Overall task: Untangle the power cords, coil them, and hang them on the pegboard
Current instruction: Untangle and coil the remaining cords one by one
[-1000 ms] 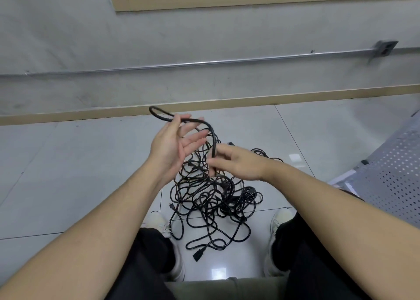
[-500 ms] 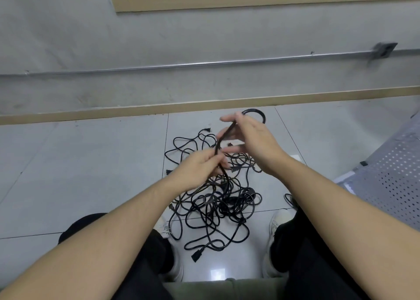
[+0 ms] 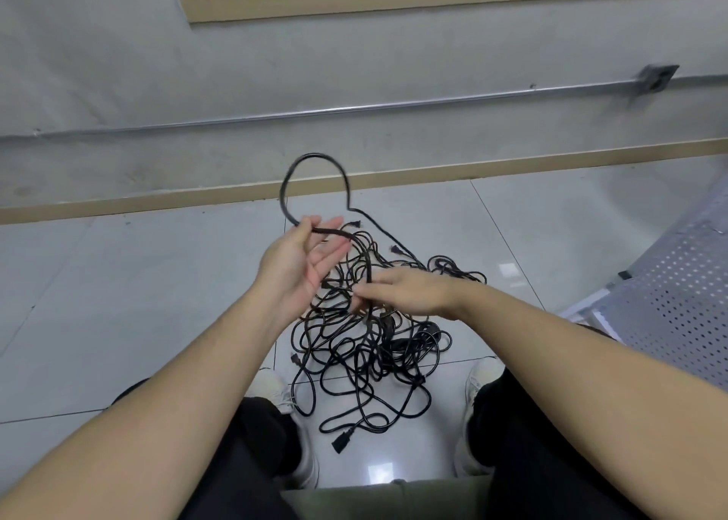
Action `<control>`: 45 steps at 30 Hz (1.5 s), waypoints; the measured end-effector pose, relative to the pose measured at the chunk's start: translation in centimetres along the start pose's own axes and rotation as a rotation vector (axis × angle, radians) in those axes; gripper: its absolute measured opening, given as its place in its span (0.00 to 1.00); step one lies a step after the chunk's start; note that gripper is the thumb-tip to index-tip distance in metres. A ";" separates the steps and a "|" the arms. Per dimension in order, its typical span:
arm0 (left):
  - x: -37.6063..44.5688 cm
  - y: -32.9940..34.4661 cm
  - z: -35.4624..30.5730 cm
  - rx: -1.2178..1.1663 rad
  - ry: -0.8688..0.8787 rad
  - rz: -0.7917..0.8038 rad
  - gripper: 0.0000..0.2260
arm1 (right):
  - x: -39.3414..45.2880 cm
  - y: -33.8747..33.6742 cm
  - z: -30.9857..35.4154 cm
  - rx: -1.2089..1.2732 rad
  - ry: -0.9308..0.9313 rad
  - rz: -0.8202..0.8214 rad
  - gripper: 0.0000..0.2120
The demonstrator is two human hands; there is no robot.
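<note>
Pale glossy floor tiles (image 3: 118,283) ran up to a tan skirting strip (image 3: 551,163) and a grey wall, where a thin metal conduit (image 3: 394,104) ended at a small wall box (image 3: 656,78). A perforated metal seat (image 3: 677,295) stood at the right edge. Two light shoes (image 3: 478,378) and dark trousers framed the near floor. A tangle of black power cords (image 3: 366,342) lay on the tiles between the shoes, spreading toward the wall; one connector (image 3: 342,442) lay at its near end, pointing toward the person.

The left hand (image 3: 303,267) was raised above the pile, palm turned up and toward the right, fingers nearly straight and spread, with the thumb pressing one cord against the forefinger. From that pinch the lifted cord (image 3: 315,161) rose in a rounded loop standing toward the wall, then dropped back into the pile on the right. The other run left the pinch to the right, bent downward and hung almost vertical. The right hand (image 3: 409,293) lay lower, back upward, fingers pointing left, its fingertips (image 3: 360,293) pinching that hanging run just above the tangle.
</note>
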State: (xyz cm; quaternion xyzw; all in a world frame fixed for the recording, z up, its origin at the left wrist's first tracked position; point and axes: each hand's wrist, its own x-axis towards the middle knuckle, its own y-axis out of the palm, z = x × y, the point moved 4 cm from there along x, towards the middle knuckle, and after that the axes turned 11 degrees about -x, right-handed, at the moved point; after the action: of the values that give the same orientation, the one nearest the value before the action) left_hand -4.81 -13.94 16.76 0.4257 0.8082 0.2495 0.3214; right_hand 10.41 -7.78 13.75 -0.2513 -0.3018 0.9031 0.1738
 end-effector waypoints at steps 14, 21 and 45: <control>-2.0 0.4 5.8 1.253 -0.229 0.715 0.14 | -3.0 -5.3 2.2 0.471 -0.165 -0.461 0.13; -1.0 1.1 4.9 1.269 0.155 0.532 0.10 | -1.8 -5.8 0.7 0.713 -0.021 -0.432 0.24; -0.8 -2.5 -5.9 0.364 0.520 -0.242 0.08 | 2.7 1.1 -2.5 0.308 0.461 -0.025 0.02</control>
State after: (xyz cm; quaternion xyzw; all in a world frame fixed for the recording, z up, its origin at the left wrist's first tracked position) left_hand -10.08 -16.70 19.26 0.2992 0.9391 0.1614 0.0503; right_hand 9.41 -6.22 10.34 -0.4170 -0.1166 0.8550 0.2854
